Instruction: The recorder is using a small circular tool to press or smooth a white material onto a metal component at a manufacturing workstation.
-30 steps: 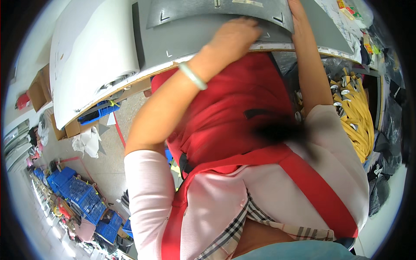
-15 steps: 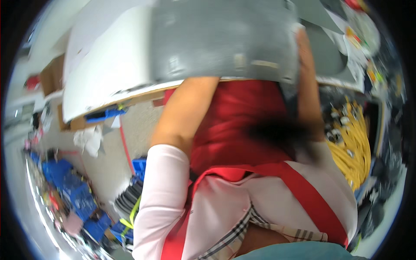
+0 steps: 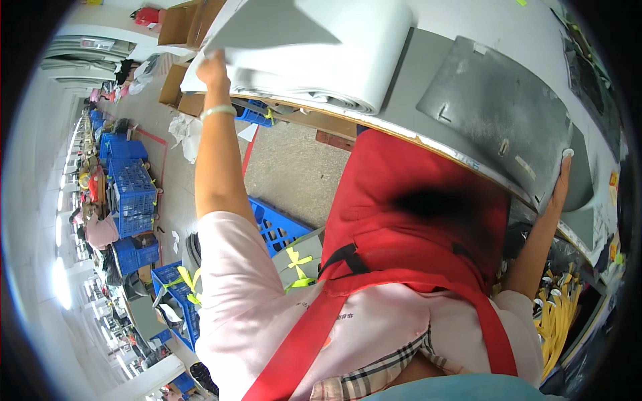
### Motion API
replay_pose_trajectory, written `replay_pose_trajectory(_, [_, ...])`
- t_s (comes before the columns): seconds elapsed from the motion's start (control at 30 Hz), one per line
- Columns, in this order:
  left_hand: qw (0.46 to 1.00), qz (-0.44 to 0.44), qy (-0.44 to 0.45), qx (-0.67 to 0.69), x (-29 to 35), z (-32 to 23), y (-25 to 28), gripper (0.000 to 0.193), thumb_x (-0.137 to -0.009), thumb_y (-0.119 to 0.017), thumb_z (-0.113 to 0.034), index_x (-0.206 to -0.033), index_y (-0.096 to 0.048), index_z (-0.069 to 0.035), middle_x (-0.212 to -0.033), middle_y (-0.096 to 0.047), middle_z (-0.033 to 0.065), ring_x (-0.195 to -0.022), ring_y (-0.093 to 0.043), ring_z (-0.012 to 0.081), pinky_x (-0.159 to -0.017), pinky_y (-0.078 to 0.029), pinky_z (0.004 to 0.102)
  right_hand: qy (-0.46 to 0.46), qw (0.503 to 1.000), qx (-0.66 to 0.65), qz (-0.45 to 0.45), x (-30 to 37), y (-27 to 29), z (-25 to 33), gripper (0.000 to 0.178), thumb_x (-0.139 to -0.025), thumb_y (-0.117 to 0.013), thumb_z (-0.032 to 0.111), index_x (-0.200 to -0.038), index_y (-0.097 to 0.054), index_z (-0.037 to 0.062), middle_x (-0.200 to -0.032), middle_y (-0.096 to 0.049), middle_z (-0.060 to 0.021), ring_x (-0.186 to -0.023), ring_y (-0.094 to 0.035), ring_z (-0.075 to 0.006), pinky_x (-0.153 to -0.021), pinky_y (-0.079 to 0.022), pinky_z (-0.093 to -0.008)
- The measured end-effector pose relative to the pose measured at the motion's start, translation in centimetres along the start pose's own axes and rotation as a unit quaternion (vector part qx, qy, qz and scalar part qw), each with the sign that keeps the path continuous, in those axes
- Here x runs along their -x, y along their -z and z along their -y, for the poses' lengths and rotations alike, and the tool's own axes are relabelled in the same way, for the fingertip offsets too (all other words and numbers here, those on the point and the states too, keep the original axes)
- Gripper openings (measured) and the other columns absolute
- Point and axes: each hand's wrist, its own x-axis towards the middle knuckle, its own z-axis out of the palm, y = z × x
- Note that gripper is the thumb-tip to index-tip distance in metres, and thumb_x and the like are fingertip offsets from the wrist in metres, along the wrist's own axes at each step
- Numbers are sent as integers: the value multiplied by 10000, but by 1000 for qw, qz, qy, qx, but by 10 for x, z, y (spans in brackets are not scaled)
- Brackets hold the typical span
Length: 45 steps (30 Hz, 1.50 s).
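The grey panel (image 3: pixel 491 100) looks matt and scuffed, the apron (image 3: pixel 381 177) cloth.

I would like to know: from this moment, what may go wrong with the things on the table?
The grey sheet might bend or slip, since the left hand holds it near one corner, towards the left end of the table.

The dark grey plate might slide off if the right hand, at its side, nudges it, because its near corner lies close to the table's front edge.

One cam: fisheye on the wearer's head, left of a pair, aimed down, apron (image 3: pixel 381 177) up close, table (image 3: pixel 481 20) farther off.
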Motion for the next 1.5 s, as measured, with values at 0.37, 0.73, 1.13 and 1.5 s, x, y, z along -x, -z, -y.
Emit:
replay_pose_trajectory(0.37, [979, -59, 56, -186, 49, 82, 5, 811, -881, -723, -543, -1517, -435, -131, -1536, -375, 294, -1458, -350, 408, -1132, -293, 670, 17, 983, 184, -18, -14, -10, 11, 588, -1022, -637, 394, -1457, -532, 13, -1371, -629, -113, -1260, -594, -203, -1091, -450, -316])
replay_pose_trajectory(0.73, [767, 373, -512, 100, 322, -142, -69, 112, -902, -730, -94, -971, -713, -8, -945, -699, 148, -873, -675, 345, -797, -557, 396, 56, 847, 525, 58, -46, -38, 31, 220, -978, -690, 275, -1015, -706, 59, -887, -641, 22, -798, -559, -100, -713, -448, -278])
replay_pose_trajectory(1.13, [745, 450, -492, -16, 351, -131, -94, 305, -828, -807, -187, -1076, -742, -21, -1100, -692, 136, -1054, -642, 352, -900, -528, 430, 145, 855, 496, 51, -32, -52, 32, 259, -910, -750, 244, -839, -683, 3, -722, -589, -9, -697, -506, -109, -639, -420, -322])
replay_pose_trajectory(1.5, [767, 422, -482, 16, 364, -122, -94, 203, -843, -786, -126, -1022, -749, -38, -1005, -705, 110, -955, -649, 335, -835, -539, 416, 127, 841, 516, 100, -40, -43, 35, 266, -910, -744, 245, -807, -673, 10, -717, -576, 10, -690, -491, -106, -641, -414, -310])
